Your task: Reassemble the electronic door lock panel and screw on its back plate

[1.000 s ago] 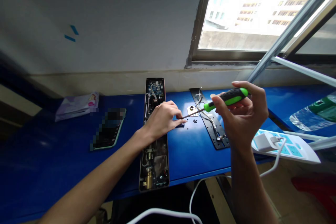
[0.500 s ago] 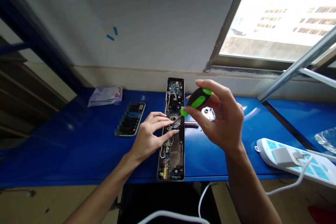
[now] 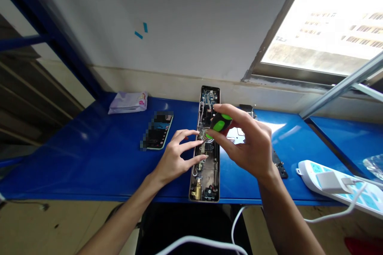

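A long, narrow opened metal housing [image 3: 212, 171], which looks like part of an electronic door lock, lies lengthwise on the blue table. Inside it are a circuit board [image 3: 210, 97], white wires, a ring-shaped part near the middle and a brass piece [image 3: 197, 191] at the near end. My right hand [image 3: 249, 141] grips a black and green screwdriver [image 3: 220, 123], tilted with its shaft pointing down-left at the ring area. The tip's exact contact is hidden. My left hand [image 3: 181, 151] rests with spread fingers over the housing's left side, fingertips close to the screwdriver shaft.
On the blue table [image 3: 119, 167] lie a phone [image 3: 158, 130] and a lilac packet [image 3: 128, 102] to the left. Dark and white parts [image 3: 280, 164] show behind my right hand. A white power strip [image 3: 344, 185] with a plugged-in charger sits at right, its cable hanging in front.
The whole view has shifted, so the scene appears further right. The screwdriver has come lower toward the housing with my right hand, and my left fingers have spread slightly.
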Tool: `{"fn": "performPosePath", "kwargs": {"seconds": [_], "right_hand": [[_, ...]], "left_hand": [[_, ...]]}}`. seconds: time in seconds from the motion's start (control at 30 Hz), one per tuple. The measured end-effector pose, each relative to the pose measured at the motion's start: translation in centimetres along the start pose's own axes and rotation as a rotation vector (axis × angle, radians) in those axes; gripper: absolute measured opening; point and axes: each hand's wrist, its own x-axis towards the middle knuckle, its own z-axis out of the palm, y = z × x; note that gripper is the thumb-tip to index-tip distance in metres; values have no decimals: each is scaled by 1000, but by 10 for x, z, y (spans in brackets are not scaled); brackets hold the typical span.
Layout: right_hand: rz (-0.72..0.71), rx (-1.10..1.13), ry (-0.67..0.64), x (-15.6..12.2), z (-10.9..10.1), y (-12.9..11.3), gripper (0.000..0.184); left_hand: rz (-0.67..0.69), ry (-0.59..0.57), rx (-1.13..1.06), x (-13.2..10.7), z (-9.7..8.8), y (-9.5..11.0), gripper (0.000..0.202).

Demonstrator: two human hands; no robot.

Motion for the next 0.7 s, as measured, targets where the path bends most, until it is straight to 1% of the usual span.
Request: {"fn": "performPosePath", "kwargs": {"seconds": [0.13, 0.2, 0.27, 0.33, 0.4, 0.43, 0.5, 0.6, 0.67, 0.7], "right_hand": [[-45, -32, -39, 0, 6, -1, 42], [-84, -98, -48, 1, 8, -3, 35], [-95, -117, -78, 2, 7, -5, 34], [-68, -28, -123, 3, 6, -8, 38], [-36, 102, -150, 3, 4, -12, 46], [-27, 146, -140, 3, 4, -13, 47], [-24, 153, -83, 3, 4, -15, 41], [-20, 13, 29, 3, 6, -16, 25], [14, -37, 37, 2, 7, -16, 26], [35, -14, 16, 1, 6, -16, 31]], "left_hand": [[-5, -42, 20, -5, 0, -4, 35], [-29, -57, 25, -9, 0, -6, 32], [-64, -63, 13, -12, -1, -7, 31], [-91, -74, -10, -14, -1, -9, 32], [-101, -86, -26, -15, -1, -10, 36], [-105, -91, -24, -16, -1, -10, 38], [-120, -97, 3, -17, -1, -10, 45], [-164, -98, 122, -17, -1, -7, 58], [-200, -80, 246, -16, -3, -3, 68], [-222, -71, 305, -15, -4, -1, 72]]}}
